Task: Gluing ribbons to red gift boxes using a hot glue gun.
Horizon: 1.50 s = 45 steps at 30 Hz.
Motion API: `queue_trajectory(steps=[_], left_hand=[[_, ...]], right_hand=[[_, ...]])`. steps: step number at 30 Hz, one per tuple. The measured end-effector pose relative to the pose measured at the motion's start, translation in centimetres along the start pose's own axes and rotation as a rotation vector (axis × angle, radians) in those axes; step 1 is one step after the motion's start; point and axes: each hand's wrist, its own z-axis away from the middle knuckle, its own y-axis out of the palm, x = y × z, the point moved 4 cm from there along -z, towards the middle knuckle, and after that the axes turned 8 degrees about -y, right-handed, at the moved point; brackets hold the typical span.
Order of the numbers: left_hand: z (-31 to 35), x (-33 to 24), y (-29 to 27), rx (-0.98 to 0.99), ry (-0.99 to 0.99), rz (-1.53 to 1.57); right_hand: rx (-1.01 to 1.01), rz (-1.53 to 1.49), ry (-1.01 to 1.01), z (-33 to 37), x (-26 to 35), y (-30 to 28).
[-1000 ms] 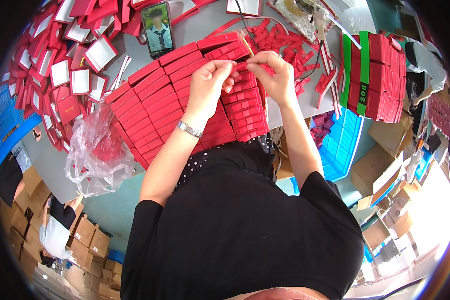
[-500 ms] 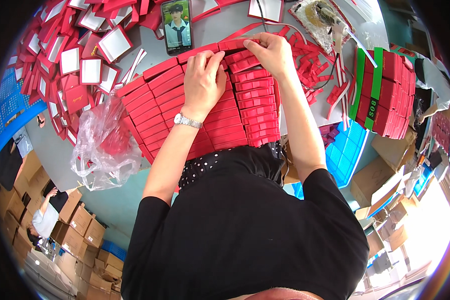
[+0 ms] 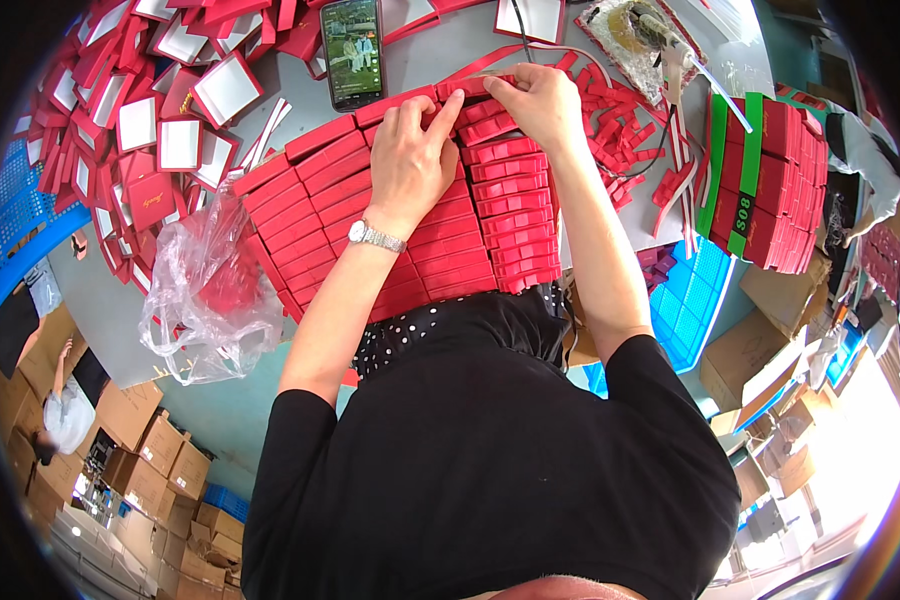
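Note:
Rows of slim red boxes (image 3: 330, 205) stand packed side by side before me. The right-hand column carries red ribbon bows (image 3: 518, 222) on its box edges. My left hand (image 3: 410, 160), with a silver watch on the wrist, rests on the far middle rows. Its index finger is stretched toward the box at the far end, the other fingers partly bent, and it grips nothing. At the far end of the bow column, my right hand (image 3: 542, 105) pinches a red ribbon piece (image 3: 470, 88) between thumb and fingers; its far part is hidden by the fingertips.
Loose red box parts with white insides (image 3: 180, 140) pile up at the left. A phone (image 3: 352, 55) lies beyond the boxes. Near the left edge sits a clear plastic bag (image 3: 205, 300). Cut ribbons (image 3: 620, 130) and a green-strapped box stack (image 3: 770, 185) are at the right.
My left index finger has stretched farther right toward the right hand. My right hand stays nearly in place at the same box. The phone's picture has changed.

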Motion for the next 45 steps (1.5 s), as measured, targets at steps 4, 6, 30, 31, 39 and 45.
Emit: queue_trajectory(steps=[4, 6, 30, 31, 39, 45], left_hand=[[-0.2, 0.0, 0.0, 0.006, -0.002, -0.008], [-0.2, -0.1, 0.0, 0.010, -0.008, -0.015], [-1.3, -1.1, -0.3, 0.074, 0.028, -0.027], [-1.5, -1.2, -0.4, 0.074, 0.032, -0.027], [-1.1, -1.0, 0.7, 0.068, 0.084, -0.081], [0.2, 0.8, 0.9, 0.000, 0.037, 0.052]], right_hand=[[-0.020, 0.013, -0.023, -0.1, -0.2, 0.3], [-0.022, 0.026, -0.025, -0.1, 0.0, 0.3], [-0.424, -0.509, 0.159, -0.4, -5.9, -1.6], [-0.424, -0.490, 0.169, -0.3, -6.5, -1.7], [-0.144, 0.421, -0.701, 3.3, 2.0, 0.7], [-0.003, 0.614, -0.651, 4.1, 0.9, 4.1]])
